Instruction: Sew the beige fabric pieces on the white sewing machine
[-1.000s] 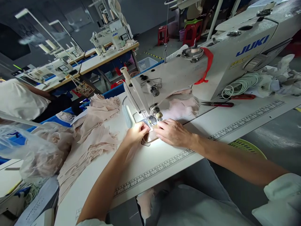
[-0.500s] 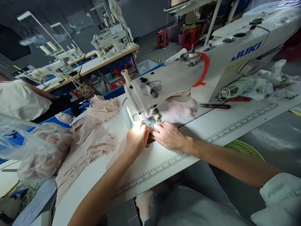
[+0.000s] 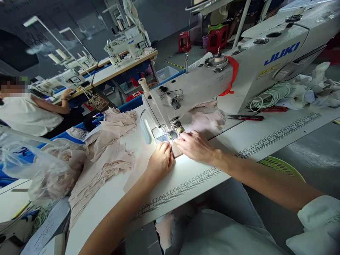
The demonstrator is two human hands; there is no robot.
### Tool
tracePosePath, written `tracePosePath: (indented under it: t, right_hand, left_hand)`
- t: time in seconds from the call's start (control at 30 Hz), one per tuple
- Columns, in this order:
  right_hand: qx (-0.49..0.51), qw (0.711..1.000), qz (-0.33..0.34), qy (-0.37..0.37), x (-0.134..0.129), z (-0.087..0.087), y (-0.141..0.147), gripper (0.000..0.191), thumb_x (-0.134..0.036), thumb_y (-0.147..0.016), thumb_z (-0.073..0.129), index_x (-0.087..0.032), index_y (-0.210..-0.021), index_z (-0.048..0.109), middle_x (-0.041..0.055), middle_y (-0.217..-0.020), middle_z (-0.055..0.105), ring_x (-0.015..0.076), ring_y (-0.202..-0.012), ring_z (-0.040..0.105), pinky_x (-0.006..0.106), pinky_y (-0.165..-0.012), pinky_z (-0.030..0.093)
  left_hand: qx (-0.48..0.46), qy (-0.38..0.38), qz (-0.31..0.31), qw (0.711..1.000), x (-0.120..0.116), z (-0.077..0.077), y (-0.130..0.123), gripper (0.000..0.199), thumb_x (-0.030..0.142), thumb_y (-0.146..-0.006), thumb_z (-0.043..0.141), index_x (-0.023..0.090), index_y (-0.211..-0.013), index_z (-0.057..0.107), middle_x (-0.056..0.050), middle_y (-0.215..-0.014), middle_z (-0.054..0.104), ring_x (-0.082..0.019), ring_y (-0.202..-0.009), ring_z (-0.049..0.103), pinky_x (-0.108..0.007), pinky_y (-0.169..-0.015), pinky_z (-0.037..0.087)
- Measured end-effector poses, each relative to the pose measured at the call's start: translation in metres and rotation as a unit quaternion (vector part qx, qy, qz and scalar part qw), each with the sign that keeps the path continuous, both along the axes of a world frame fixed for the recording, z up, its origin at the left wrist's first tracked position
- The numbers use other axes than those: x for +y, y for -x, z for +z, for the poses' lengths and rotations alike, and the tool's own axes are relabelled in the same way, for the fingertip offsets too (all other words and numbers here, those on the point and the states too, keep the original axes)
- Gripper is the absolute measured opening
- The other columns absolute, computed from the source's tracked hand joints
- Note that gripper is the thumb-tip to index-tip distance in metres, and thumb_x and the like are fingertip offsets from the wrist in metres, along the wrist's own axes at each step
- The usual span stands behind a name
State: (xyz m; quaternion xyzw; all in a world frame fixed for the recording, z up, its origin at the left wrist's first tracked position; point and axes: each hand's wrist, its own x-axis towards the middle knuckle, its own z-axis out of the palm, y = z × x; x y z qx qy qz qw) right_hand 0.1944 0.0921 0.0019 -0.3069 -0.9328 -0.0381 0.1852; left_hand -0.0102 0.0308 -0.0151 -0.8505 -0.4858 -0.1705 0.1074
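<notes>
My left hand [image 3: 160, 159] is positioned palm down on the near-left side of the metal presser foot [image 3: 171, 136], its fingers extended and close together. My left fingertips rest on the work, a thin, sheer, pale-pink fabric piece [image 3: 134, 171]. The fabric piece lies on the white tabletop [image 3: 183, 170], running from beneath my left hand out to the left. I cannot determine whether my left thumb pinches it from below.

My right hand [image 3: 195, 147] is positioned on the right side of the presser foot, fingers bent and bunched, fingertips directed at the sewing point. The view does not show whether they grasp the fabric edge.

Both hands are under the needle end of the white JUKI sewing machine [image 3: 202, 86], lit by a bright spot of light. To the left lies a fanned stack of beige fabric pieces [image 3: 103, 166]; beyond it is a clear, crumpled plastic bag [image 3: 50, 177]. To the right, a pair of thread snips with dark blades and red handles [image 3: 247, 117] lies near a loose coil of pale-green cord [image 3: 271, 95]. A black ruler scale [image 3: 180, 191] is marked along the near table edge.
</notes>
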Motion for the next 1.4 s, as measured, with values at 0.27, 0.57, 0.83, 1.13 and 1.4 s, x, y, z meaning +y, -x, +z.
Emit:
tracePosePath:
  t: [0.27,0.57,0.83,1.13,1.4]
  right_hand:
    - [0.026,0.999,-0.030,-0.002,0.011,-0.004,-0.006,0.031,-0.018,-0.100,0.043,-0.016,-0.094,0.073,0.0093,-0.093,0.066,0.0184,-0.073,0.047,0.035,-0.078,0.031]
    - [0.060,0.997,-0.030,0.049,0.011,-0.003,-0.007,0.034,-0.022,-0.104,0.041,-0.017,-0.096,0.074,0.0088,-0.093,0.070,0.0179,-0.075,0.053,0.033,-0.076,0.033]
    - [0.113,0.959,-0.142,0.215,0.035,0.013,0.011,0.030,-0.034,-0.106,0.048,-0.019,-0.090,0.069,0.0054,-0.079,0.073,0.0167,-0.072,0.058,0.029,-0.065,0.029]
    - [0.150,0.966,-0.126,0.168,0.031,0.000,0.005,0.035,-0.036,-0.107,0.042,-0.019,-0.095,0.070,0.0060,-0.082,0.075,0.0152,-0.070,0.059,0.028,-0.063,0.027]
    - [0.151,0.967,-0.149,0.144,0.034,-0.002,0.008,0.038,-0.037,-0.105,0.044,-0.019,-0.085,0.070,0.0063,-0.077,0.073,0.0152,-0.068,0.056,0.029,-0.062,0.025]
  left_hand:
    - [-0.030,0.015,0.012,0.999,0.013,-0.003,-0.003,0.039,0.018,-0.097,0.044,0.011,-0.127,0.066,-0.021,-0.116,0.071,-0.033,-0.112,0.067,-0.050,-0.101,0.060]
    - [-0.020,0.024,0.012,0.999,0.012,0.000,-0.007,0.037,0.018,-0.096,0.043,0.013,-0.123,0.068,-0.020,-0.113,0.071,-0.033,-0.109,0.067,-0.051,-0.098,0.059]
    - [-0.013,-0.005,-0.003,1.000,0.013,-0.001,-0.005,0.037,0.020,-0.096,0.045,0.014,-0.125,0.068,-0.019,-0.110,0.072,-0.033,-0.106,0.068,-0.051,-0.094,0.061]
    - [-0.012,-0.013,-0.014,1.000,0.018,0.000,-0.003,0.035,0.017,-0.096,0.046,0.012,-0.123,0.067,-0.021,-0.110,0.071,-0.035,-0.105,0.067,-0.053,-0.093,0.060]
    - [0.004,-0.035,0.009,0.999,0.023,-0.003,-0.001,0.032,0.015,-0.093,0.049,0.009,-0.120,0.066,-0.021,-0.116,0.070,-0.035,-0.105,0.066,-0.048,-0.092,0.060]
